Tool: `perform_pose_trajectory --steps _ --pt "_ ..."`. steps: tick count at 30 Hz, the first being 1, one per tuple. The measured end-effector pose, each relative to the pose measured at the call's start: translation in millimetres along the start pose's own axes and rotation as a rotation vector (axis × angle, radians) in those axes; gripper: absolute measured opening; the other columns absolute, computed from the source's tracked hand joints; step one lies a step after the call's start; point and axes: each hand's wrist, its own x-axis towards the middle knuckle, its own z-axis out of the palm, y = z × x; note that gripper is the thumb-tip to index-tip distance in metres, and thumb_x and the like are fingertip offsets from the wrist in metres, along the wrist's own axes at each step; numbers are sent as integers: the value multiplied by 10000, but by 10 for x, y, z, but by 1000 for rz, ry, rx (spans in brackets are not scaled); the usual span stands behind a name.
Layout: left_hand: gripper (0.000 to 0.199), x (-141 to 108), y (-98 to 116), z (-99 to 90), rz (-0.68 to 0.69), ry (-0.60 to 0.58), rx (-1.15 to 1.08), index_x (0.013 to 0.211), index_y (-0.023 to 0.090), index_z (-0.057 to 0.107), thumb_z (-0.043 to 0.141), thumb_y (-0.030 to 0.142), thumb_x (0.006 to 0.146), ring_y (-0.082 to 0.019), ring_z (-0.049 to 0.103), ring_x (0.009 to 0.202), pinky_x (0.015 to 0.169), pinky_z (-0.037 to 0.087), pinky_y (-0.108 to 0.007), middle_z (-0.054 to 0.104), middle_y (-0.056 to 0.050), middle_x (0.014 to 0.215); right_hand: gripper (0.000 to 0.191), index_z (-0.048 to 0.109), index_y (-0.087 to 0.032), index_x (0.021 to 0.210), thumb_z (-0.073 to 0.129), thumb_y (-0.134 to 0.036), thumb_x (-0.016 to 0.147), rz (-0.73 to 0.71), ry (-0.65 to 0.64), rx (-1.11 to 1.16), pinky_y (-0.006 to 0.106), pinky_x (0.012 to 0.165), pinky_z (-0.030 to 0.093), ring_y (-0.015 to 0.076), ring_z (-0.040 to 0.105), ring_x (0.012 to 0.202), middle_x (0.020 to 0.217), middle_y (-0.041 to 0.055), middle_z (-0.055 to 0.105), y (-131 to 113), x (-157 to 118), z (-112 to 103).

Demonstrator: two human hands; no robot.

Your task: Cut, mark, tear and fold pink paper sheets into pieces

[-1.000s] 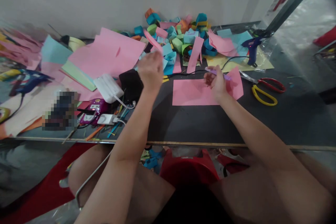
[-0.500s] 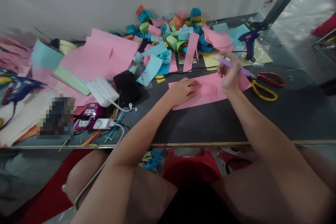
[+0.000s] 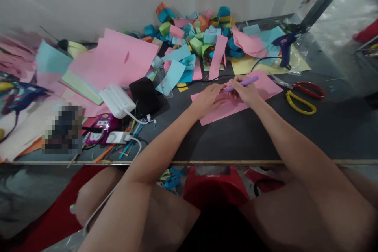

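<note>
1. Pen (image 3: pixel 249 81) – purple, slanted – is pinched in the fingers of the right hand (image 3: pixel 242 92); whether its tip meets the paper, I cannot tell.
2. Left hand (image 3: pixel 208 100) lies palm down with fingers extended over the sheet (image 3: pixel 267 86), near the pen's lower end.
3. The sheet, pink, lies askew on the dark table (image 3: pixel 230 141), under both hands.
4. Scissors (image 3: pixel 296 86) lie just beside its right end.
5. Behind the hands sits a heap of paper loops (image 3: pixel 195 45); a glue gun (image 3: pixel 285 49) stands at its right.
</note>
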Motion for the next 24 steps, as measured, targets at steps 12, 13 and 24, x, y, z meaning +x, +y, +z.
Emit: perform_pose_trajectory --steps 12,13,24 --pt "354 36 184 47 -82 -129 285 1092 129 648 375 352 1109 -215 706 710 622 451 -307 745 -114 835 443 402 -244 544 721 -300 847 77 190 169 201 357 307 61 382 356 412 -74 401 -29 8 197" --pt "342 26 180 32 -94 -114 282 1016 140 656 384 330 1101 -204 690 690 614 431 -302 732 -103 800 435 400 -243 549 711 -295 849 69 274 202 197 356 306 57 363 357 416 -78 385 -13 32 151" --pt "292 -2 296 -257 -457 -98 327 1155 165 726 466 232 1040 -234 723 827 679 434 -319 777 -107 898 423 520 -237 678 782 -512 864 52 392 168 221 524 450 88 528 534 574 -35 552 155 190 -40"
